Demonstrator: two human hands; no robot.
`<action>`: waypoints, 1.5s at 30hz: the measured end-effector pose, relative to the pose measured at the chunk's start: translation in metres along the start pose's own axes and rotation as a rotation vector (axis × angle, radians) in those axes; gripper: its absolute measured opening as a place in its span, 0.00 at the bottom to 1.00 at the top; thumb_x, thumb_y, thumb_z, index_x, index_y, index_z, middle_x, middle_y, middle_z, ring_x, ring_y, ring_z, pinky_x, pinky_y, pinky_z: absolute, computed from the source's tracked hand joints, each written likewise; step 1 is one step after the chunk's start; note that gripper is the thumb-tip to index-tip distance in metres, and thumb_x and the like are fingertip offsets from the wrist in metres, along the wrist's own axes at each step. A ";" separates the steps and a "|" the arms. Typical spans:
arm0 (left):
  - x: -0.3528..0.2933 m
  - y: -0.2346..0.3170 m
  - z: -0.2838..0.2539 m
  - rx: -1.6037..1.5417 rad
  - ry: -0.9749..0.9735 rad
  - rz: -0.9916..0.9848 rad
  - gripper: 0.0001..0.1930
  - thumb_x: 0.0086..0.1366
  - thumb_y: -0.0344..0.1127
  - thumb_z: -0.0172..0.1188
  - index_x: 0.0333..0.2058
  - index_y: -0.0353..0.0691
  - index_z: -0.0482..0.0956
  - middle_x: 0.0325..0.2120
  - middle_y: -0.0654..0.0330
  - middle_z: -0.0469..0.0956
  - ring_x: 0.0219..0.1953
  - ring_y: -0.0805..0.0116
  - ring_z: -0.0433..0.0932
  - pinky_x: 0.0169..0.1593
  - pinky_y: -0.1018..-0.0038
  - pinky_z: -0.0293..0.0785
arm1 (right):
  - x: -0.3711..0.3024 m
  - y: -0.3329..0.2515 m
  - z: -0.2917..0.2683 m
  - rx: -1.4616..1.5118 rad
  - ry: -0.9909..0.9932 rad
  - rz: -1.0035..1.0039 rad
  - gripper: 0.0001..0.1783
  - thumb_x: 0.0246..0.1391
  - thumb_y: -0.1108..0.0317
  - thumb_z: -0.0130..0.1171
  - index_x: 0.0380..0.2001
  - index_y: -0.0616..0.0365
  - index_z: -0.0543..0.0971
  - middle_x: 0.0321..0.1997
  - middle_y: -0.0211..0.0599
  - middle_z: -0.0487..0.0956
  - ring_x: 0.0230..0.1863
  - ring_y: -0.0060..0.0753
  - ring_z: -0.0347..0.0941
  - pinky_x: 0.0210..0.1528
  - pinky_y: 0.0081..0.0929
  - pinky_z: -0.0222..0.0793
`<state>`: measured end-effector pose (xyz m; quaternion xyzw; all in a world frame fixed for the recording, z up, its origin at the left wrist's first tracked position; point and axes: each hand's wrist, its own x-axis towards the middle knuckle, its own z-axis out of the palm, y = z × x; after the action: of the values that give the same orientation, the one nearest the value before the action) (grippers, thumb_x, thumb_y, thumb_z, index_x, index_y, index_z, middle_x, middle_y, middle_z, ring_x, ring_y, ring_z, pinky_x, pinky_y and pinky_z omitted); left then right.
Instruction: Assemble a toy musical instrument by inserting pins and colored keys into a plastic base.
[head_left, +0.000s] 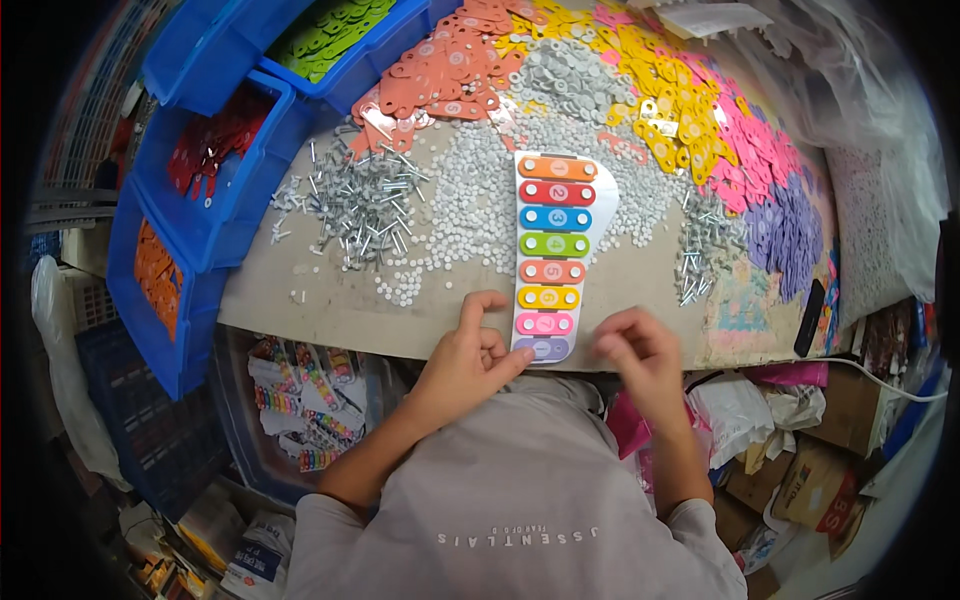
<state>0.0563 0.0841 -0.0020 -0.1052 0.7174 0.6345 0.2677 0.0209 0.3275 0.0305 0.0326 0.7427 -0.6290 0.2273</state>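
A toy xylophone (552, 270) with a white board and several coloured bars lies upright in front of me, its narrow end at the table's near edge. White round caps show on the bar ends. My left hand (462, 358) rests at its lower left, thumb on the left end of the lowest, purple bar (545, 349). The index finger reaches forward, apart from the thumb, and the other fingers curl. Right of the board, my right hand (640, 350) hovers with thumb and index finger pinched together; whatever is between them is too small to make out.
Metal pins (370, 200) and white caps (465, 200) are spread around the board. Salmon (440, 75), yellow (680, 100), pink (755, 150) and purple bars (785, 240) lie heaped beyond. Blue bins (190, 240) line the left; a clear tub (300, 400) of finished-looking xylophones stands below.
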 end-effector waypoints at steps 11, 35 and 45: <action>0.003 -0.006 0.001 -0.299 -0.188 -0.059 0.39 0.73 0.35 0.60 0.74 0.42 0.45 0.25 0.63 0.79 0.27 0.80 0.76 0.29 0.80 0.70 | -0.006 0.013 0.018 0.001 -0.102 0.108 0.06 0.61 0.76 0.64 0.40 0.66 0.82 0.35 0.32 0.84 0.38 0.19 0.79 0.43 0.20 0.76; 0.016 -0.015 0.014 -0.141 -0.032 0.216 0.34 0.68 0.32 0.57 0.68 0.37 0.51 0.20 0.56 0.76 0.20 0.66 0.75 0.25 0.67 0.68 | 0.007 0.028 0.034 0.011 -0.137 0.144 0.18 0.70 0.58 0.57 0.53 0.60 0.71 0.21 0.24 0.71 0.16 0.18 0.67 0.19 0.17 0.64; -0.024 -0.040 -0.008 -0.008 0.123 0.533 0.46 0.68 0.48 0.63 0.73 0.34 0.45 0.42 0.53 0.74 0.40 0.63 0.75 0.41 0.68 0.72 | -0.020 -0.025 0.053 -0.366 -0.221 -0.171 0.14 0.60 0.69 0.66 0.46 0.63 0.77 0.24 0.32 0.78 0.21 0.21 0.71 0.27 0.22 0.70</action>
<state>0.0938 0.0647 -0.0233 0.0479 0.7323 0.6777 0.0469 0.0463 0.2770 0.0552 -0.1412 0.8152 -0.5004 0.2551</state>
